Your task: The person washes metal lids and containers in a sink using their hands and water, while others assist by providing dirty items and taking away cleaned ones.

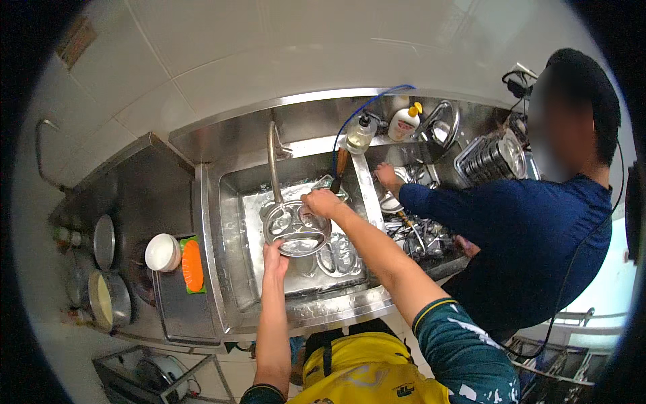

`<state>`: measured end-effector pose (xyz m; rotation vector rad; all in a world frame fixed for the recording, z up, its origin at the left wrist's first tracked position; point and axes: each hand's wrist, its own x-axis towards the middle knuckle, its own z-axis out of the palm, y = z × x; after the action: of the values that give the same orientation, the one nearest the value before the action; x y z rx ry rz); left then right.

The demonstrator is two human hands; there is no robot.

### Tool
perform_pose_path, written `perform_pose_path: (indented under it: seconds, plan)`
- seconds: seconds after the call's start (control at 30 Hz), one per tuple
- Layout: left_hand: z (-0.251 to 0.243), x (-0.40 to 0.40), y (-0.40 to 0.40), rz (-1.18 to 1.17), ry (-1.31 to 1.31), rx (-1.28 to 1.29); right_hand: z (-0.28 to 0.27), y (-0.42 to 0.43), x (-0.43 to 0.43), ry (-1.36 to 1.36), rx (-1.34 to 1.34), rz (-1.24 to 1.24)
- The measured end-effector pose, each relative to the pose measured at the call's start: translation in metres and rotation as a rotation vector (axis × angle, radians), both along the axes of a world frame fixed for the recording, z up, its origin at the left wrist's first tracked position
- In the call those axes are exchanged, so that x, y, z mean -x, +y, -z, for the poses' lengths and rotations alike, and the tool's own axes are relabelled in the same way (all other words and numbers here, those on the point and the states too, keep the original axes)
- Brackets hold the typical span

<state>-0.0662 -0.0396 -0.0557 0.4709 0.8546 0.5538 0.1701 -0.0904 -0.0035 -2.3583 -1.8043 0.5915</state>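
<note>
My left hand [275, 258] grips the near-left rim of a round divided stainless steel plate [297, 235]. The plate is tilted under the curved faucet [273, 161], inside the left sink basin [237, 283]. At the plate's far-right rim, my right hand [323, 203] has its fingers curled over the edge. Another divided metal plate [339, 256] lies lower in the basin, wet and partly covered by water. Just beyond my right hand, a wooden-handled utensil [341, 164] leans against the basin wall.
A co-worker in a dark blue sleeve [454, 202] reaches into the right basin, full of metal utensils [419, 237]. Soap bottles [359, 135] stand behind. On the left counter are a white bowl [162, 252], an orange-and-green item [193, 265] and a metal pot [118, 303].
</note>
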Motion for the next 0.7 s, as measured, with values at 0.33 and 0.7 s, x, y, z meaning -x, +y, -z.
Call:
perform_pose_path:
  seconds: [0.33, 0.7]
  plan:
    - [0.015, 0.007, 0.051, 0.19, 0.437, -0.398, -0.013, -0.023, 0.023, 0.496, 0.026, 0.064]
    - [0.087, -0.111, 0.06, 0.416, 0.778, -0.823, -0.04, -0.048, 0.124, 0.292, -0.345, 0.574]
